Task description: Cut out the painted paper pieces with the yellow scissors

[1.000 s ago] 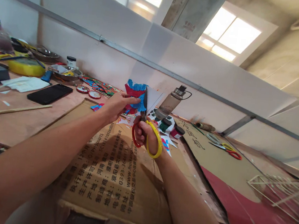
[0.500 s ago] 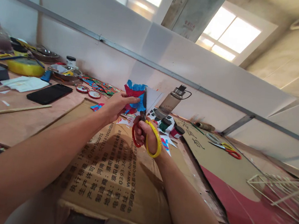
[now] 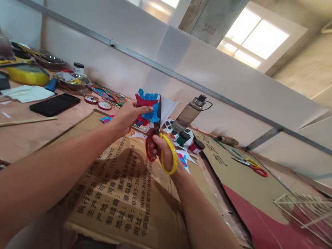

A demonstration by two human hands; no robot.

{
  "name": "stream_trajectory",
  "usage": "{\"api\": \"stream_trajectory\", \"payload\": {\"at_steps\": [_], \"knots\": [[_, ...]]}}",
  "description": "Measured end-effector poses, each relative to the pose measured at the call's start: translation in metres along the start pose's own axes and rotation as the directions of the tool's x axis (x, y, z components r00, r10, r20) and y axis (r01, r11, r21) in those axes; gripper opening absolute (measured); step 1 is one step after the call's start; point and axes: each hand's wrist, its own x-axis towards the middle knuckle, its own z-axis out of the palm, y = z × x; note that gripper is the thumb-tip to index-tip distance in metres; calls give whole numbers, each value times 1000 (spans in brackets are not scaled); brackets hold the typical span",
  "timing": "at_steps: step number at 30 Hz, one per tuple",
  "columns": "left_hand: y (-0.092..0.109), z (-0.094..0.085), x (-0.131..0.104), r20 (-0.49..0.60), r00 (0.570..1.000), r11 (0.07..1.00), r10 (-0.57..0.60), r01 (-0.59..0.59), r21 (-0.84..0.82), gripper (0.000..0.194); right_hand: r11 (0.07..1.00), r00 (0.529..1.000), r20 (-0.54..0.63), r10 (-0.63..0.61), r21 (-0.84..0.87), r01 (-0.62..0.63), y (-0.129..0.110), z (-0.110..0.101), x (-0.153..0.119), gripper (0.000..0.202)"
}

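A blue and red paper piece [image 3: 147, 101] is pinched between the thumb and fingers of my left hand [image 3: 128, 116], above the printed cardboard [image 3: 110, 186]. My right hand [image 3: 160, 147] is closed round the red and yellow handles of the scissors [image 3: 168, 162]. The dark blades point up and stand at the right edge of the paper piece; whether they touch it is hard to tell. Behind the blades is a white sheet [image 3: 169, 110]. Small painted paper scraps [image 3: 183, 159] lie on the cardboard beyond my hands.
A water bottle [image 3: 188, 114] stands behind a green jar [image 3: 183, 138] and a pink jar [image 3: 196, 147]. At left lie a phone [image 3: 55, 104], a yellow tape roll [image 3: 28, 74] and a metal bowl [image 3: 73, 81]. Right are more scissors [image 3: 254, 167] and a stick frame [image 3: 309, 211].
Both hands, with the paper piece and the scissors, have shifted slightly to the left. The objects on the table have not moved.
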Motion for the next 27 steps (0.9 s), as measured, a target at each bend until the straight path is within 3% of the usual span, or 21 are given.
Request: {"api": "stream_trajectory", "payload": {"at_steps": [14, 27], "knots": [[-3, 0, 2, 6, 1000, 1000, -15, 15, -21, 18, 996, 1000, 19, 11, 83, -13, -3, 1, -3, 35], [-8, -4, 6, 56, 997, 999, 44, -42, -33, 36, 997, 999, -20, 44, 71, -42, -10, 5, -4, 36]]}}
